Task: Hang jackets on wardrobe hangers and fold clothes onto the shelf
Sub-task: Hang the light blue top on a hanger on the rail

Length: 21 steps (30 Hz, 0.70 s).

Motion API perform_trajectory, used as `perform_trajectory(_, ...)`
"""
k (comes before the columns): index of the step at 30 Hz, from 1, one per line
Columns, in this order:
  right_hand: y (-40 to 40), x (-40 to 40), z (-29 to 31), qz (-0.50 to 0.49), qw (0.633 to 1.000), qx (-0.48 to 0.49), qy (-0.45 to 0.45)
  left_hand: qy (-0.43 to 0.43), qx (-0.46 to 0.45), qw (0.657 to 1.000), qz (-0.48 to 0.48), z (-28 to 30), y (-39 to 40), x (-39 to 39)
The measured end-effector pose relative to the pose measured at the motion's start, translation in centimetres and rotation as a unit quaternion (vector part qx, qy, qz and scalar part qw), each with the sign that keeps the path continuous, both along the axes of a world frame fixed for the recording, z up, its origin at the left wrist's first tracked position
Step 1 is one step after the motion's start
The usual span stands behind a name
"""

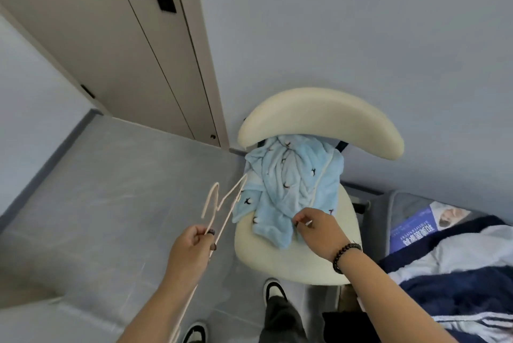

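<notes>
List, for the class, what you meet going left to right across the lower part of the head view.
Left hand pinching a cream wire hanger → light blue garment on the cream chair → right hand at the garment's edge → beaded bracelet → navy and white clothes.

We see a cream chair carrying a pale blue fleece garment dotted with small dark bird-like motifs, plus cream-white hangers against grey marbled floor tiles. Right wrist has a dark beaded bracelet; shoes are black-and-white. Navy and light-blue clothes at right, beige door, pale blue-grey wall.
</notes>
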State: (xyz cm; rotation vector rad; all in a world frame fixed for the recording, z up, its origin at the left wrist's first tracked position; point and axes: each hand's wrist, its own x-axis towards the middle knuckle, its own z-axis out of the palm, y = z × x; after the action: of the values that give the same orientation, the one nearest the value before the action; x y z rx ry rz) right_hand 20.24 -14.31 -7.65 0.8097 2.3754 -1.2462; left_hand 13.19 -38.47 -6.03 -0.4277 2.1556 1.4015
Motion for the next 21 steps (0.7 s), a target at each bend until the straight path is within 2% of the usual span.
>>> perform_trajectory(5, 5.9, -3.7, -7.5, 0.074, 0.991, 0.056, -0.098, -0.033, 0.024, 0.998, 0.04, -2.7, 4.8, 0.3)
perform_trajectory(10, 8.1, -4.9, -15.8, 0.161, 0.966, 0.097, -0.177, -0.071, 0.002, 0.993, 0.091, -6.6, 7.4, 1.2)
perform_trajectory(16, 5.2, -5.4, -23.5, 0.202, 0.953, 0.138, -0.177, -0.079, -0.019, 0.986, 0.143, -10.7, 7.6, 0.6)
perform_trajectory(19, 4.8, -5.8, -25.9, 0.22, 0.932, 0.216, -0.192, -0.074, -0.02, 0.984, 0.163, -11.8, 7.5, -0.1)
perform_trajectory(21, 5.2, -6.2, -26.8, 0.257, 0.908, 0.283, -0.171, -0.059, -0.027, 0.982, 0.177, -12.2, 7.4, -0.4)
